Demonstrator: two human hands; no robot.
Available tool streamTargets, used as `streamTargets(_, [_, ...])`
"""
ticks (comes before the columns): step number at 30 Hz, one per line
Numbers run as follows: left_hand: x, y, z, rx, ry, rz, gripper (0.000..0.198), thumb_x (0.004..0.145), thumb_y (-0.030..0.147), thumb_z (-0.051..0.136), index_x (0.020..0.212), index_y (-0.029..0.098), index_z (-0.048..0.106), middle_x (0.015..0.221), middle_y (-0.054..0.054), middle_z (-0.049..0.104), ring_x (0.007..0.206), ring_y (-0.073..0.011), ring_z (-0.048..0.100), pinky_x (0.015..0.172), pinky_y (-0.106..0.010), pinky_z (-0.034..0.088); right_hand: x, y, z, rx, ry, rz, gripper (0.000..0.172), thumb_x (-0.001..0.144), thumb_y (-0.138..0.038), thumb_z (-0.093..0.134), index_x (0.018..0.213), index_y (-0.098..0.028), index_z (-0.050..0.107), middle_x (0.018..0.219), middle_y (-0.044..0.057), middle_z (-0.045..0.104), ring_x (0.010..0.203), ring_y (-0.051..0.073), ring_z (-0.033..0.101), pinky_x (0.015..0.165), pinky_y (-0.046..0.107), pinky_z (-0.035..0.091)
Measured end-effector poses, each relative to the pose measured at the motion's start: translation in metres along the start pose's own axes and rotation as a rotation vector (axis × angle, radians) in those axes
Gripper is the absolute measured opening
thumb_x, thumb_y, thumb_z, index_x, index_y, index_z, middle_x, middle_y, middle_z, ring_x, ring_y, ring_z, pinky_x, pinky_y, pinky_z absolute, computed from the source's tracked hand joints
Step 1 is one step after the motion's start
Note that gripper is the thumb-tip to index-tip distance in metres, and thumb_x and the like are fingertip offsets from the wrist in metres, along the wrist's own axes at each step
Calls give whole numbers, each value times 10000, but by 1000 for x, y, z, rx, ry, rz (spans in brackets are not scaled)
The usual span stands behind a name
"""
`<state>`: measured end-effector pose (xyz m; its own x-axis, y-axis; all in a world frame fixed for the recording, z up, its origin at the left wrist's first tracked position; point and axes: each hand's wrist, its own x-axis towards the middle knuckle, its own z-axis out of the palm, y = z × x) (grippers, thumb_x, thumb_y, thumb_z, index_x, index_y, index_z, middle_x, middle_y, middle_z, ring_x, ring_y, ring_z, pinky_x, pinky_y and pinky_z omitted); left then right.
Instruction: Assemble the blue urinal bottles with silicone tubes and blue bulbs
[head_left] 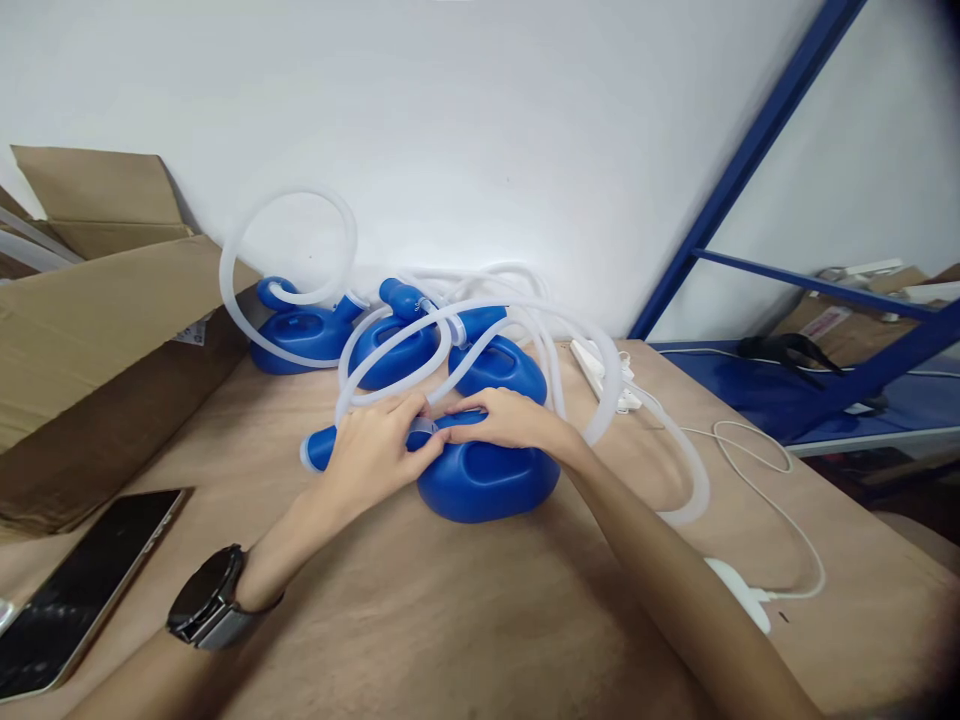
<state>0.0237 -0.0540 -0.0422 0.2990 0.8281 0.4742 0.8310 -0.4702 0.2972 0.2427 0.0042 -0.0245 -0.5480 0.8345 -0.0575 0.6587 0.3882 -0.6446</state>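
A blue plastic bottle (487, 485) lies on the wooden table, nearest to me. My right hand (502, 418) is wrapped over the bottle's neck end. My left hand (382, 440) grips a blue tubular piece (321, 448) with a pale rim, which sticks out to the left of the fingers. The thumbs meet at a whitish ring (421, 430) between the bottle and that piece. Behind the hands rest more blue bottles (499, 368), with clear hoses (615, 390) looped over and around them.
An open cardboard box (112, 370) stands at the left, with a black phone (82, 590) before it. A white power strip (600, 375), cables and a white round device (735, 590) lie at the right. Beyond is a blue metal rack (750, 150).
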Motion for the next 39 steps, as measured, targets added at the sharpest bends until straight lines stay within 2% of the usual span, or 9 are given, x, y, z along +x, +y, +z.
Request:
streamTargets(9, [0, 1, 11, -121, 110, -122, 114, 855, 272, 556, 772, 236, 487, 801, -5, 755, 745, -214, 682, 639, -320, 404, 4, 3, 1, -21, -32, 45, 519, 814, -708, 752, 1218, -388, 815, 1316, -28, 775, 1305, 330, 678, 1140, 403, 492])
streamTargets(13, [3, 4, 5, -78, 40, -129, 115, 883, 312, 557, 799, 233, 552, 803, -18, 751, 752, -231, 687, 625, -323, 422, 3, 1, 0, -26, -23, 76, 524, 800, -700, 773, 1214, -381, 821, 1318, -15, 775, 1315, 352, 668, 1122, 412, 505])
streamTargets(16, [6, 0, -9, -87, -112, 4, 185, 957, 395, 564, 947, 240, 665, 928, -36, 778, 850, -254, 715, 688, -341, 495, 0, -1, 0, -15, -11, 50, 493, 824, -703, 753, 1211, -404, 818, 1300, -22, 782, 1301, 356, 675, 1113, 435, 510])
streamTargets(19, [7, -11, -30, -91, -224, 137, 319, 996, 485, 581, 1181, 255, 704, 1208, -72, 765, 1072, -284, 714, 895, -394, 553, -1, -1, 0, 2, -18, 14, 464, 840, -694, 744, 1203, -415, 817, 1283, -27, 788, 1296, 348, 676, 1113, 440, 507])
streamTargets(25, [0, -41, -77, 81, -284, 198, 480, 977, 545, 623, 1396, 316, 674, 1410, -69, 702, 1230, -330, 686, 1020, -433, 555, 3, 7, -8, 95, 7, 20, 524, 799, -665, 809, 1170, -296, 835, 1280, 44, 784, 1234, 312, 687, 1041, 370, 523])
streamTargets(28, [-2, -46, -89, 117, -183, 220, 531, 980, 613, 610, 1413, 310, 664, 1429, -77, 690, 1247, -331, 682, 1071, -444, 547, 2, 11, -19, 222, 14, 20, 548, 807, -670, 800, 1142, -238, 836, 1126, 63, 801, 939, 204, 712, 772, 272, 540])
streamTargets(31, [-1, -39, -90, 121, 19, 332, 633, 980, 609, 631, 1526, 296, 557, 1553, -114, 585, 1378, -362, 595, 1166, -514, 489, -4, 10, -28, 355, 56, 40, 625, 787, -716, 787, 1137, -199, 817, 744, 1, 688, 549, 80, 498, 470, 206, 339])
streamTargets(35, [3, -16, -82, 187, 366, 494, 673, 966, 462, 726, 1578, 352, 469, 1621, -124, 470, 1474, -403, 475, 1218, -616, 410, -16, -1, -32, 546, 33, -6, 698, 761, -702, 813, 1210, -168, 773, 544, -82, 457, 434, 52, 343, 390, 190, 216])
streamTargets(39, [2, 6, -72, 159, 592, 477, 618, 936, 240, 771, 1501, 343, 545, 1474, -111, 580, 1329, -343, 605, 1123, -514, 534, -25, -15, -30, 670, 14, -38, 709, 776, -703, 802, 1233, -164, 753, 527, -94, 426, 431, 52, 332, 376, 175, 217])
